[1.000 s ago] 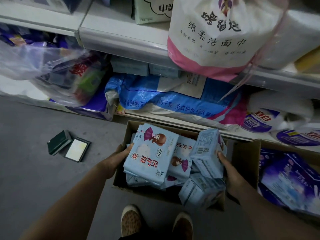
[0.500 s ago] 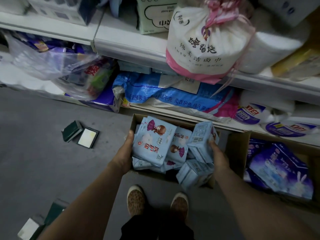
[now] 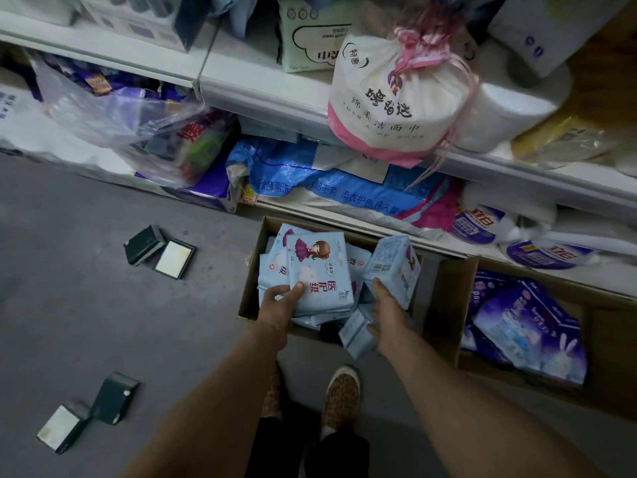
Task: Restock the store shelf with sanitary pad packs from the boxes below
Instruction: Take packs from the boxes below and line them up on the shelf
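Note:
A cardboard box (image 3: 249, 281) on the floor holds several light blue sanitary pad packs. My left hand (image 3: 277, 305) grips the near edge of a flat blue pack (image 3: 322, 270) printed with a cartoon girl, thumb on its front. My right hand (image 3: 387, 310) holds the lower end of a thicker blue pack (image 3: 391, 267) that stands tilted in the box. Another blue pack (image 3: 355, 334) leans over the box's near wall beside my right wrist. The white shelf edge (image 3: 262, 94) runs above.
A second cardboard box (image 3: 448, 305) to the right holds purple packs (image 3: 527, 332). A white and pink drawstring bag (image 3: 396, 105) hangs over the shelf edge. Blue sacks and plastic bags fill the bottom shelf. Small dark green boxes (image 3: 158, 250) lie on the grey floor at left. My shoes (image 3: 341, 398) stand below.
The view has pulled back and up, showing more shelf and floor. My left hand shifted from the pack's left side to its near edge, with the thumb now on its front.

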`<state>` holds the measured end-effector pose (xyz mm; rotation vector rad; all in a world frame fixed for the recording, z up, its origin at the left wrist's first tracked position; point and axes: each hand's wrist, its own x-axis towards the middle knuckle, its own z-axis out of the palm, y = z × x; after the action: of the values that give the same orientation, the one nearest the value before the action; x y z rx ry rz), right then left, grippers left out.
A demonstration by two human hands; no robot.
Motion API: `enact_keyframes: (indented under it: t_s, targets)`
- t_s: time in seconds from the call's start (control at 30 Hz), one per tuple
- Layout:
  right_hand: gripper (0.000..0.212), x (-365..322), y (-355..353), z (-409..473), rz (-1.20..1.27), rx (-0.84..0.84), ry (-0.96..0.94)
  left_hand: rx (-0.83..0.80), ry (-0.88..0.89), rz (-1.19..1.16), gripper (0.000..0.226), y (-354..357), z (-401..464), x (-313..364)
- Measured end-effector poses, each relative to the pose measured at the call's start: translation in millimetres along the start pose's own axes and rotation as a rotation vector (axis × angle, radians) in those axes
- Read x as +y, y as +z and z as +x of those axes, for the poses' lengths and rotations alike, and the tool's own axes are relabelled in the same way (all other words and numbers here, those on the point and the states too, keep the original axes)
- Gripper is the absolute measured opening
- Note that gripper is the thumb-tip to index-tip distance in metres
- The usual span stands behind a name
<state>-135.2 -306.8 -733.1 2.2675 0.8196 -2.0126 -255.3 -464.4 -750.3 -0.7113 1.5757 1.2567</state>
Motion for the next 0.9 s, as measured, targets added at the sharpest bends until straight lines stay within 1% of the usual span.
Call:
enact_keyframes:
  t_s: [0.07,0.1,0.17,0.2,0.23,0.27,0.3,0.37,0.4,0.47,0.5,0.57,0.6,0.67,0.7,0.8,0.83,0.9]
  targets:
    - [0.063,5,7,-5,-0.060,-0.072,0.039,-0.038,0.001,-0.009,0.059,2,5,-8]
    - [0.061,7,11,-5,-0.082,-0.105,0.053,-0.038,-0.003,-0.011,0.067,1,8,-11]
    - [0.059,11,17,-8,-0.106,-0.147,0.084,-0.034,-0.014,-0.015,0.095,-1,11,-15]
    - [0.059,14,19,-6,-0.116,-0.147,0.089,-0.044,-0.015,-0.013,0.103,-1,11,-17]
    - [0.059,15,20,-8,-0.125,-0.156,0.086,-0.056,-0.017,-0.008,0.105,-4,14,-20]
    - [0.059,16,21,-8,-0.133,-0.155,0.077,-0.077,-0.022,0.010,0.099,-2,8,-16]
    - [0.058,17,21,-9,-0.119,-0.158,0.077,-0.096,-0.020,0.028,0.085,-1,3,-13]
    - [0.058,18,19,-10,-0.117,-0.159,0.079,-0.093,-0.009,0.031,0.046,-2,-4,-10]
    - [0.058,18,18,-11,-0.122,-0.155,0.076,-0.091,-0.014,0.017,0.038,-2,-6,-9]
    - [0.058,19,15,-19,-0.109,-0.147,0.070,-0.100,-0.032,-0.004,0.047,-2,-9,-9]
    - [0.059,20,13,-21,-0.102,-0.143,0.063,-0.109,-0.041,-0.017,0.046,-1,-13,-8]
    - [0.061,22,11,-27,-0.087,-0.134,0.052,-0.151,-0.041,-0.049,0.034,-2,-20,-6]
    - [0.062,22,10,-30,-0.079,-0.131,0.045,-0.184,-0.051,-0.064,0.037,-4,-23,-5]
    - [0.063,22,6,-37,-0.068,-0.135,0.044,-0.254,-0.057,-0.080,0.059,-8,-26,-5]
    - [0.062,21,4,-40,-0.066,-0.144,0.043,-0.286,-0.060,-0.068,0.063,-11,-29,-4]
    - [0.053,19,-2,-45,-0.061,-0.187,0.043,-0.311,-0.060,-0.030,0.043,-18,-37,-4]
    - [0.050,18,-3,-47,-0.045,-0.199,0.050,-0.326,-0.065,-0.024,0.041,-20,-40,-4]
    - [0.045,15,-4,-50,-0.012,-0.212,0.063,-0.336,-0.064,-0.002,0.049,-23,-43,-4]
